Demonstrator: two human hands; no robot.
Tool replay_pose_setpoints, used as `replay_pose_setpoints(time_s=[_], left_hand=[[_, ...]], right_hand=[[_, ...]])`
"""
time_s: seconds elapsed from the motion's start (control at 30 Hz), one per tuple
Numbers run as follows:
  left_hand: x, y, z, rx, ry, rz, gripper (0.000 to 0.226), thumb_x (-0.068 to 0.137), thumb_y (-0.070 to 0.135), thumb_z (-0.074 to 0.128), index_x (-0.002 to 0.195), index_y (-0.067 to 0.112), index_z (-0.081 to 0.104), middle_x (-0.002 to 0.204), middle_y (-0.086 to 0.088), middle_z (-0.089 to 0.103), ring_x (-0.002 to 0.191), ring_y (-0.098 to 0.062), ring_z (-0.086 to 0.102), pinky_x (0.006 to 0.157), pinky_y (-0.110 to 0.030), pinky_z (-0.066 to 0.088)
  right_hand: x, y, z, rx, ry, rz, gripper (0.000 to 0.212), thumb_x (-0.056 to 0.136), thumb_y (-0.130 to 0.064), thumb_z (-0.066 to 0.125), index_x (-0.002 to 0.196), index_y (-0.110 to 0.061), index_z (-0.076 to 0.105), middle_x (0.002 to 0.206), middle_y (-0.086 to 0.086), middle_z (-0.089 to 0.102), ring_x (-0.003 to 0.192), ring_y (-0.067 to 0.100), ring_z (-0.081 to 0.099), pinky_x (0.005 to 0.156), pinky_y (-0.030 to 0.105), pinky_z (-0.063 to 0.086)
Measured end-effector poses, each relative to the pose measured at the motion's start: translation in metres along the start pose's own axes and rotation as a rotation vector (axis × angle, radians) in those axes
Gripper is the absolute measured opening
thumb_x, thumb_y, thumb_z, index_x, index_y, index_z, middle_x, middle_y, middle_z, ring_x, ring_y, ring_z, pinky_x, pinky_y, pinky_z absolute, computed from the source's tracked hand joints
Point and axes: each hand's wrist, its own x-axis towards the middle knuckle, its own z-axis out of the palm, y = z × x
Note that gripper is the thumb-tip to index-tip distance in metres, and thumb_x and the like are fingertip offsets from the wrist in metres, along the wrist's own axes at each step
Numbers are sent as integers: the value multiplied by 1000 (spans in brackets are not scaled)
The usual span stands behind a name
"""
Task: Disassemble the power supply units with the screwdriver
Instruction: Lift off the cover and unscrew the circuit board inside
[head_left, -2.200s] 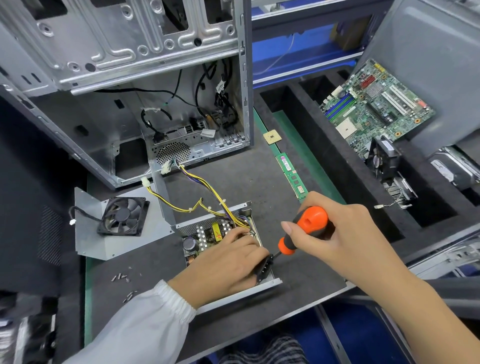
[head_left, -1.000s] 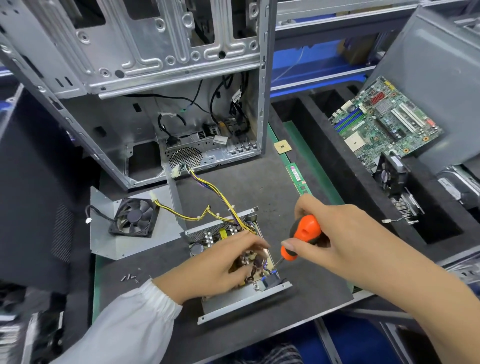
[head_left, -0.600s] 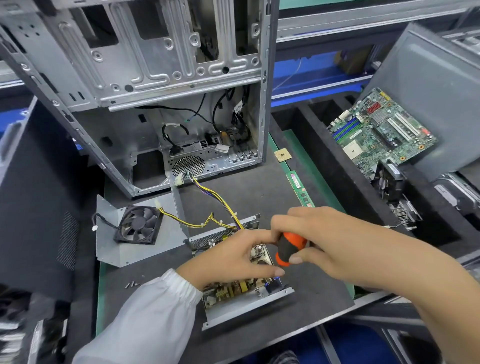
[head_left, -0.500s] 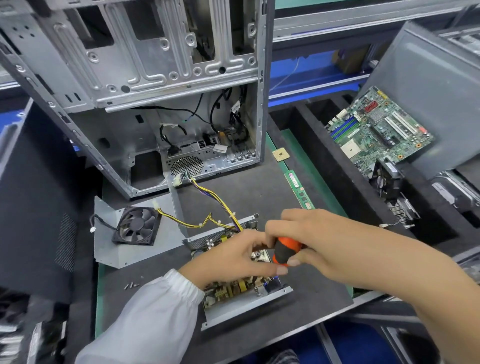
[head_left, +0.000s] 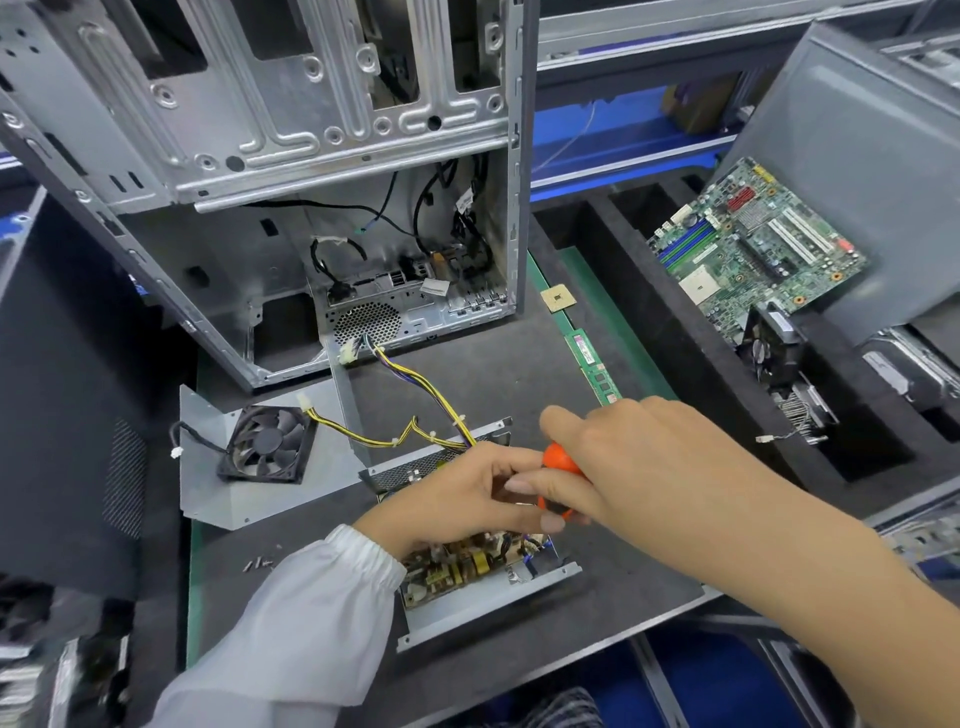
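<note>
**With the cover off, work on the board screws inside the power supply**

While the open grey sheet-metal power supply unit (head_left: 488, 597) lies on the dark mat near the front edge of the bench, both hands meet over its far half. Right hand (head_left: 639, 467) is curled round the orange-handled screwdriver (head_left: 558, 460), whose shaft and tip are hidden beneath the fingers. Left hand (head_left: 457, 506), in a white sleeve, rests on the brown circuit board (head_left: 462, 566) with fingers bent toward the handle; whether it pinches a part or merely steadies the tool cannot be told. Yellow-and-black wire bundle (head_left: 415, 384) runs from the unit back to the bare silver computer case (head_left: 311, 156). Black cooling fan on its grey metal plate (head_left: 267, 444) lies to the left, apart from the unit, with small loose screws (head_left: 257, 564) nearby.

Judged step: loosening a fastener that holds the board in its tray. Next move calls for the tip seated squarely in the screw head, downward pressure, and the board held steady so that the tip does not slip onto components.
</note>
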Motion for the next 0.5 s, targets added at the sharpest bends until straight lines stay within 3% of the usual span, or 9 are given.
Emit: replay_pose_setpoints(time_s=[0.13,0.2,0.33,0.4,0.47,0.5], left_hand=[[2,-3,2,-58,-9,6,50,86,-9,64,88,41,71,75,24,64,71,12,54,68,-5,42],[3,-3,3,-67,-12,-2,51,84,-12,64,86,39,70,76,26,64,73,13,55,71,-4,42],[3,-2,6,-56,-26,-9,48,83,-9,67,83,39,69,72,25,62,69,10,54,67,-6,41],[1,1,9,-30,-40,3,50,84,-9,66,85,40,70,75,27,66,72,13,58,68,-4,43],[0,2,12,-1,-43,20,45,85,-11,65,86,34,67,78,27,67,76,14,59,71,-4,44],[-1,3,13,9,-38,14,43,85,-11,64,88,32,66,78,25,68,76,13,60,71,-5,45]], right_hand=[[-7,3,-1,83,-32,-32,32,95,-59,26,94,-28,26,80,-5,34,73,22,36,62,33,33],[-11,6,0,109,-67,-80,19,98,-46,41,108,-32,36,88,-6,32,80,17,33,69,31,40],[-13,7,-2,162,-158,-174,34,97,-20,50,121,-41,42,106,-8,35,89,12,33,79,33,46],[-15,8,-5,234,-187,-189,33,96,-23,52,124,-40,46,107,-10,39,94,13,41,81,34,45],[-19,6,-10,297,-149,-121,30,92,-47,52,119,-36,47,94,-9,43,93,17,49,77,35,45],[-20,4,-12,269,-104,-47,39,86,-62,47,110,-31,47,85,-6,43,87,19,50,69,35,43]])
